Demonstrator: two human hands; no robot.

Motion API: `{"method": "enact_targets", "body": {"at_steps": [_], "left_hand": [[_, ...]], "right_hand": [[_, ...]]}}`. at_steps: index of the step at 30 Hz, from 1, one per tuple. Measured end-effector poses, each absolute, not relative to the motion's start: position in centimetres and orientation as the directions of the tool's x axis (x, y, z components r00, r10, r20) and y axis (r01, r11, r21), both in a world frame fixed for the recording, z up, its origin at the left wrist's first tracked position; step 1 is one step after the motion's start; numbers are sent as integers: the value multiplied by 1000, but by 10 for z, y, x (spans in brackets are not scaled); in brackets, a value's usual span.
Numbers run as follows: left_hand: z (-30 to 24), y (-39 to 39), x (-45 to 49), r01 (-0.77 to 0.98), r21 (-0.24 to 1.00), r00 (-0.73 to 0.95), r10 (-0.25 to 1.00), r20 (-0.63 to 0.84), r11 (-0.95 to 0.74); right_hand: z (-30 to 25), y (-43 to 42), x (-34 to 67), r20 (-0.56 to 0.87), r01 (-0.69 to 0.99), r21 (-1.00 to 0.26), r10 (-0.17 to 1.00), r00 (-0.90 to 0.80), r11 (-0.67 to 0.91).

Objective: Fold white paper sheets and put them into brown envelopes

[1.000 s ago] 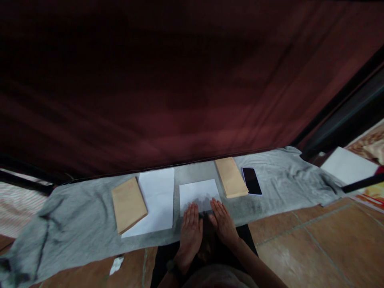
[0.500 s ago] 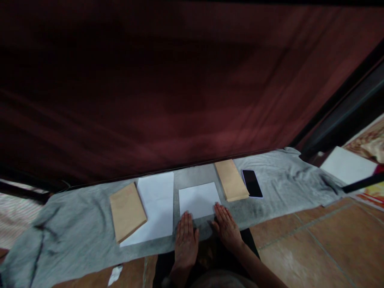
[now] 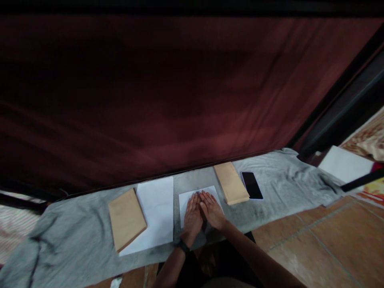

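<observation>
A small white sheet of paper [image 3: 185,200], perhaps folded, lies on the grey cloth in front of me. Flat on its middle rests my left hand [image 3: 193,214], fingers stretched out and pointing away from me. My right hand [image 3: 212,210] lies beside it, palm down with fingers extended, its thumb near the left hand. Both hands cover much of the sheet, and neither grips anything. To the left are larger white sheets [image 3: 159,212], partly under a brown envelope stack [image 3: 127,218]. Right of the small sheet lies another brown envelope stack [image 3: 231,184].
A dark-screened phone [image 3: 252,185] lies right of the right-hand envelopes. Grey cloth [image 3: 75,236] covers the narrow work surface. A dark red panel [image 3: 192,100] rises directly behind it. Tiled floor [image 3: 324,244] shows at the front right, with a white box-like object [image 3: 345,164] beyond.
Both my hands have slid forward and inward from the near edge of the small sheet onto its middle, coming close together. The envelopes and phone have stayed in place.
</observation>
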State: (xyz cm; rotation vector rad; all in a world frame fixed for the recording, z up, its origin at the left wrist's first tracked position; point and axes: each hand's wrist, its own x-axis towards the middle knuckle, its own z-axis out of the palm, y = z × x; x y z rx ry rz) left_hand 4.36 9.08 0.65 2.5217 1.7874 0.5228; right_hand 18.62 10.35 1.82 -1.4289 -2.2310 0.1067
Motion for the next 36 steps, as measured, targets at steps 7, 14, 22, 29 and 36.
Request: {"method": "enact_targets", "body": {"at_steps": [7,14,22,29,36], "left_hand": [[-8,117,36,947,165,225,935,273,-276],[-8,108,25,974,177,74,940,332,-139],[-7,97,17,973,215,-15,913,407,-80],[-5,93,17,979,200,-61,907,417,-26],[-3,95,38,950,203,169,935,310,-239]], "right_hand": [[-6,131,178,407,869,-211,849,-338,447],[-17,130,185,467,917,-216,861,-204,335],[-22,126,194,508,944,-190,850,-139,268],[-17,125,192,525,952,-200,846,-95,231],[-9,118,176,432,880,-207,847,-309,427]]}}
